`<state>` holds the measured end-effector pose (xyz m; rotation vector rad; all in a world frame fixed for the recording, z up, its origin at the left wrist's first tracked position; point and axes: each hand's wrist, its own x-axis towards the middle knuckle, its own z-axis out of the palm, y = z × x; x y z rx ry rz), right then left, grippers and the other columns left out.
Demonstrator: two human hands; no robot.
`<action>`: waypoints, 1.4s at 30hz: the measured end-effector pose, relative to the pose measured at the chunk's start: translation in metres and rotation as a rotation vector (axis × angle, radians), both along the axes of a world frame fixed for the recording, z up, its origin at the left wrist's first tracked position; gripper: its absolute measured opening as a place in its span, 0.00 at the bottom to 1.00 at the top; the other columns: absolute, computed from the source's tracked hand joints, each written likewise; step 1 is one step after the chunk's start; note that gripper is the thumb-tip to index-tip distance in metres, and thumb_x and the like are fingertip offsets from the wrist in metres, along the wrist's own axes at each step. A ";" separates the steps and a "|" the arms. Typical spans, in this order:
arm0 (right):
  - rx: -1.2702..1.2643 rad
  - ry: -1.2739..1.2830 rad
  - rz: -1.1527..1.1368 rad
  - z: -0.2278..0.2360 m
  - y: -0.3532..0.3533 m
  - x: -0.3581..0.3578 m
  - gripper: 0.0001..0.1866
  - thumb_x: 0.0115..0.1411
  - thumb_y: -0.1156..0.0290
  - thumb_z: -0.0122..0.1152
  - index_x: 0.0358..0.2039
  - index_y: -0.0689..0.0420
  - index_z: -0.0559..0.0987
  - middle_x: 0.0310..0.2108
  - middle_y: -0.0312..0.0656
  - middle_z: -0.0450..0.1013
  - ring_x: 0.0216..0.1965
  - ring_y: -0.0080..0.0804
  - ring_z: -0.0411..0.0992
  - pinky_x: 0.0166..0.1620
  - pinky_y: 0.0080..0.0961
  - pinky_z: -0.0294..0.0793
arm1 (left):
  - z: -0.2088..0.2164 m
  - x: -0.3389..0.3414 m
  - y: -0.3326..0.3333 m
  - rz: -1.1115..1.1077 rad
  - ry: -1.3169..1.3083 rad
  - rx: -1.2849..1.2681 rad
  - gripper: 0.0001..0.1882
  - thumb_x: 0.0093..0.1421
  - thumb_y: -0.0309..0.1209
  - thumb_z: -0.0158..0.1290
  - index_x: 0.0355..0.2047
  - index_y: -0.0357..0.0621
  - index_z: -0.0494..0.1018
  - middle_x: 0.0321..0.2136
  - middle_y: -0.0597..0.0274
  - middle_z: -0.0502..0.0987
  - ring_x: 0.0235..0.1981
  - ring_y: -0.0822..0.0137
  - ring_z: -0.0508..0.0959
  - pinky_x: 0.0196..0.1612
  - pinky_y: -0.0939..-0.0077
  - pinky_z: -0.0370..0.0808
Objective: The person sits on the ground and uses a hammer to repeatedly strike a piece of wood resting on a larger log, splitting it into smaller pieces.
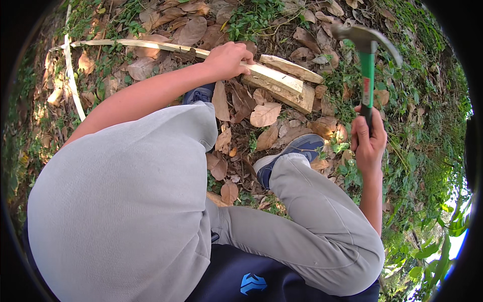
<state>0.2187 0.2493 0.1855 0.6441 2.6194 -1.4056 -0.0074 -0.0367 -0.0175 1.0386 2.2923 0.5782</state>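
My right hand (pixel 371 140) is wrapped round the black grip of a claw hammer (pixel 368 75) with a green handle. Its metal head is raised at the upper right, beyond the wood. My left hand (pixel 229 59) grips a long, pale wooden strip (pixel 276 78), fingers curled over it; any nail under the fingers is hidden. The strip's near end rests on a short, thicker wooden board (pixel 298 101) lying on the ground. Just behind it lies another split piece of wood (pixel 292 68).
Dry brown leaves (pixel 265 114) and low green plants (pixel 256 17) cover the ground. A second pale strip (pixel 72 75) crosses the long one at the far left. My shoe (pixel 297 151) is close to the board. Leafy branches (pixel 443 261) hang at the lower right.
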 end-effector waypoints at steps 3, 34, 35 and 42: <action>-0.307 0.358 -0.174 -0.030 -0.011 0.009 0.16 0.78 0.57 0.50 0.48 0.60 0.70 0.27 0.33 0.68 0.18 0.15 0.62 0.21 0.16 0.62 | 0.001 0.002 0.002 -0.003 -0.004 0.008 0.15 0.56 0.42 0.69 0.43 0.56 0.84 0.40 0.65 0.79 0.50 0.56 0.78 0.52 0.59 0.76; 0.476 -0.237 0.280 -0.093 -0.018 0.034 0.12 0.73 0.61 0.58 0.41 0.56 0.70 0.21 0.54 0.75 0.22 0.57 0.76 0.29 0.53 0.72 | 0.002 0.001 0.008 -0.020 -0.011 -0.003 0.16 0.55 0.42 0.70 0.44 0.58 0.85 0.40 0.65 0.79 0.51 0.56 0.78 0.52 0.59 0.76; 0.399 -0.393 0.239 -0.102 -0.025 0.040 0.12 0.73 0.60 0.57 0.41 0.55 0.70 0.25 0.61 0.77 0.31 0.71 0.75 0.34 0.64 0.70 | 0.002 0.001 0.007 -0.020 -0.005 0.002 0.16 0.56 0.42 0.70 0.44 0.58 0.85 0.40 0.65 0.79 0.51 0.56 0.78 0.52 0.59 0.76; 0.262 -0.450 0.230 -0.092 -0.034 0.055 0.13 0.71 0.60 0.60 0.41 0.56 0.73 0.23 0.56 0.75 0.28 0.62 0.76 0.31 0.53 0.71 | 0.000 0.001 0.005 -0.022 -0.004 0.011 0.15 0.56 0.42 0.69 0.43 0.57 0.85 0.41 0.65 0.79 0.50 0.56 0.77 0.52 0.58 0.76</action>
